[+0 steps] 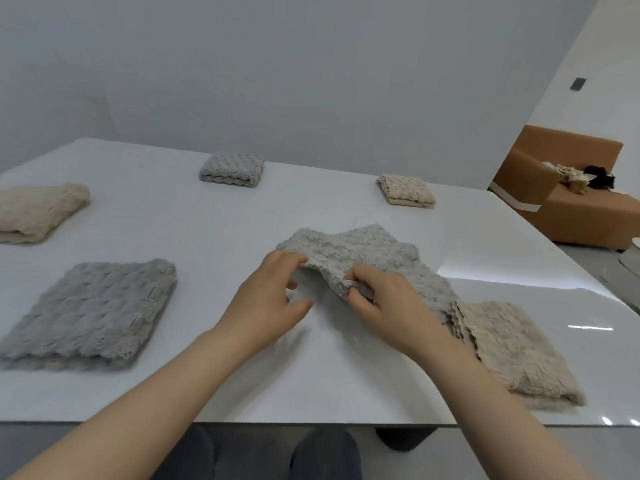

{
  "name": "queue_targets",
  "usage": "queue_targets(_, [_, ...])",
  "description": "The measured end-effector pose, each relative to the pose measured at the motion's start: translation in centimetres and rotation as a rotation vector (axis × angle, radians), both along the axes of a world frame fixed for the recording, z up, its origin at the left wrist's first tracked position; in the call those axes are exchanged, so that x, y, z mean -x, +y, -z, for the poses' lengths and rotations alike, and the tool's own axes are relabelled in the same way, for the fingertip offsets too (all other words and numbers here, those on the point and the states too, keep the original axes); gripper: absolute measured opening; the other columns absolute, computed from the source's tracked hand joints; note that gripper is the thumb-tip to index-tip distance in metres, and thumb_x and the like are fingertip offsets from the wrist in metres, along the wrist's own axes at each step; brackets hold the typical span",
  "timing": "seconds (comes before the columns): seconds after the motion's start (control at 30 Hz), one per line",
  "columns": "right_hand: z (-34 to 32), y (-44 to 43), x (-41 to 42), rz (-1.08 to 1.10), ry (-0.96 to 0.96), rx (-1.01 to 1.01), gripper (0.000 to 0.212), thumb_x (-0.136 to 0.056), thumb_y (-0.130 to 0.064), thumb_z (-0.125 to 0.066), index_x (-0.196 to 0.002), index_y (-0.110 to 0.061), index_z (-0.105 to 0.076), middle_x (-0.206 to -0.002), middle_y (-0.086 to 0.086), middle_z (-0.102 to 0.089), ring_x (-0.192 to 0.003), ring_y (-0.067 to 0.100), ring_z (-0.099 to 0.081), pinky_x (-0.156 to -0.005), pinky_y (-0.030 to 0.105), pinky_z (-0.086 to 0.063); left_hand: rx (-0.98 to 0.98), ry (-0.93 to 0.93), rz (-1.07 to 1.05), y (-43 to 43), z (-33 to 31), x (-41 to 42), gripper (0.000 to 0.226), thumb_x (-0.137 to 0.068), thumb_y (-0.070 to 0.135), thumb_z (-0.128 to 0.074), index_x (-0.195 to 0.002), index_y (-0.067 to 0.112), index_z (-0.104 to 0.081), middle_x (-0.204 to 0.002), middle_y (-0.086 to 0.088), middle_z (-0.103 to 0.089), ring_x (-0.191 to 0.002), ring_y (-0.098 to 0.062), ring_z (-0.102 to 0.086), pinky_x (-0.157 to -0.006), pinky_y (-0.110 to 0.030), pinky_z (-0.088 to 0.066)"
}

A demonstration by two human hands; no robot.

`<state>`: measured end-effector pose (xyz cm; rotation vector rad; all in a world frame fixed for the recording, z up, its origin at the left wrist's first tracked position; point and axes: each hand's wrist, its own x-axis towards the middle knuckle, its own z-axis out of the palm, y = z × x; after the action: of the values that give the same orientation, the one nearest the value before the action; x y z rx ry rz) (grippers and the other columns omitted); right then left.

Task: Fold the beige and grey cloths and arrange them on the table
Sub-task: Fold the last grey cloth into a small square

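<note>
A grey knitted cloth (363, 251) lies rumpled in the middle of the white table (194, 216), its near edge lifted. My left hand (270, 299) pinches that edge at its left corner. My right hand (384, 299) grips the same edge a little to the right, fingers curled into the fabric. A folded beige cloth (519, 348) lies under my right forearm at the near right. A folded grey cloth (93, 313) rests at the near left. Further back sit a folded beige cloth (38, 211), a small folded grey cloth (232, 168) and a small folded beige cloth (407, 189).
The table's front edge runs just above my knees (263, 455). A brown sofa (571, 188) with small items on it stands beyond the table's right side. A pale wall closes off the back.
</note>
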<state>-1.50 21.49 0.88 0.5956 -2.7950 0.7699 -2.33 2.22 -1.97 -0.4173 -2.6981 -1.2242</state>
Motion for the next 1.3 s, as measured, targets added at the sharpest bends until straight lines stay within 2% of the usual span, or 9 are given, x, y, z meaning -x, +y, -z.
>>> queue_targets(0.27, [-2.9, -4.4, -1.8, -0.125, 0.03, -0.006, 0.02, -0.088, -0.013, -0.05, -0.074, -0.028, -0.046, -0.053, -0.009, -0.039, -0.053, 0.008, -0.041, -0.051, 0.023, -0.027, -0.019, 0.106, -0.037, -4.2, -1.6, -1.3, 0.048, -0.082, 0.016, -0.068, -0.127, 0.025, -0.053, -0.125, 0.013, -0.045, -0.081, -0.004, -0.06, -0.077, -0.02, -0.051])
queue_targets(0.37, [-4.1, -5.8, -2.7, -0.161, 0.046, -0.022, 0.028, -0.088, -0.015, -0.05, -0.071, -0.035, -0.042, -0.054, -0.011, -0.041, -0.055, 0.006, -0.043, -0.052, 0.021, -0.03, 0.008, 0.155, -0.056, -5.3, -2.4, -2.0, 0.032, -0.083, 0.016, -0.067, -0.113, 0.024, -0.062, -0.111, 0.012, -0.056, -0.07, -0.001, -0.055, -0.07, -0.012, -0.042])
queue_targets(0.47, [-5.2, -6.8, -3.5, -0.193, 0.049, -0.021, 0.017, -0.089, -0.017, -0.049, -0.076, -0.029, -0.05, -0.057, -0.011, -0.047, -0.057, 0.007, -0.046, -0.053, 0.022, -0.031, -0.003, 0.184, -0.062, -6.4, -3.2, -2.8, 0.012, -0.085, 0.016, -0.063, -0.095, 0.023, -0.066, -0.094, 0.011, -0.06, -0.065, -0.005, -0.059, -0.065, -0.02, -0.044])
queue_targets(0.6, [-6.7, -7.8, -4.3, -0.196, 0.089, -0.017, 0.012, -0.09, -0.021, -0.049, -0.082, -0.026, -0.057, -0.063, -0.011, -0.055, -0.061, 0.008, -0.051, -0.052, 0.02, -0.034, -0.077, 0.194, -0.087, -7.6, -4.0, -3.8, 0.009, -0.088, 0.014, -0.06, -0.084, 0.02, -0.065, -0.074, 0.009, -0.063, -0.057, -0.004, -0.062, -0.057, -0.015, -0.044])
queue_targets(0.7, [-8.0, -8.3, -4.8, -0.195, 0.125, 0.018, 0.014, -0.09, -0.019, -0.05, -0.081, -0.026, -0.058, -0.061, -0.015, -0.053, -0.061, 0.005, -0.051, -0.053, 0.017, -0.033, -0.137, 0.172, -0.063, -8.3, -4.3, -4.5, 0.01, -0.089, 0.015, -0.059, -0.081, 0.022, -0.061, -0.069, 0.005, -0.066, -0.061, -0.009, -0.063, -0.059, -0.026, -0.05])
queue_targets(0.8, [-9.3, -8.4, -5.2, -0.186, 0.166, 0.062, 0.016, -0.089, -0.014, -0.051, -0.078, -0.023, -0.059, -0.058, -0.015, -0.051, -0.057, 0.007, -0.048, -0.052, 0.015, -0.032, -0.099, 0.181, -0.069, -9.0, -4.5, -5.2, 0.011, -0.086, 0.015, -0.061, -0.08, 0.024, -0.059, -0.07, 0.003, -0.064, -0.059, -0.011, -0.057, -0.058, -0.025, -0.045])
queue_targets(0.97, [-12.0, -8.1, -5.9, -0.156, 0.249, 0.154, 0.018, -0.088, -0.009, -0.051, -0.075, -0.019, -0.06, -0.058, -0.003, -0.053, -0.053, 0.01, -0.045, -0.049, 0.017, -0.032, -0.051, 0.176, -0.123, -10.1, -4.9, -5.9, 0.015, -0.082, 0.013, -0.061, -0.07, 0.019, -0.055, -0.059, 0.002, -0.059, -0.054, -0.011, -0.055, -0.059, -0.031, -0.045])
queue_targets(1.17, [-13.6, -7.6, -6.9, -0.133, 0.332, 0.154, 0.017, -0.088, -0.014, -0.05, -0.076, -0.021, -0.061, -0.058, 0.003, -0.056, -0.052, 0.015, -0.046, -0.048, 0.022, -0.033, -0.026, 0.219, -0.186, -11.2, -5.5, -6.8, 0.025, -0.082, 0.016, -0.064, -0.063, 0.012, -0.048, -0.064, 0.001, -0.055, -0.068, -0.012, -0.057, -0.065, -0.04, -0.049])
queue_targets(1.3, [-15.0, -7.3, -7.8, -0.115, 0.398, 0.195, 0.02, -0.089, -0.007, -0.052, -0.076, -0.019, -0.063, -0.059, 0.006, -0.057, -0.052, 0.018, -0.047, -0.047, 0.021, -0.032, -0.069, 0.319, -0.267, -12.1, -7.4, -7.7, 0.023, -0.083, 0.018, -0.064, -0.063, 0.014, -0.054, -0.068, 0.003, -0.057, -0.075, -0.01, -0.053, -0.059, -0.019, -0.043])
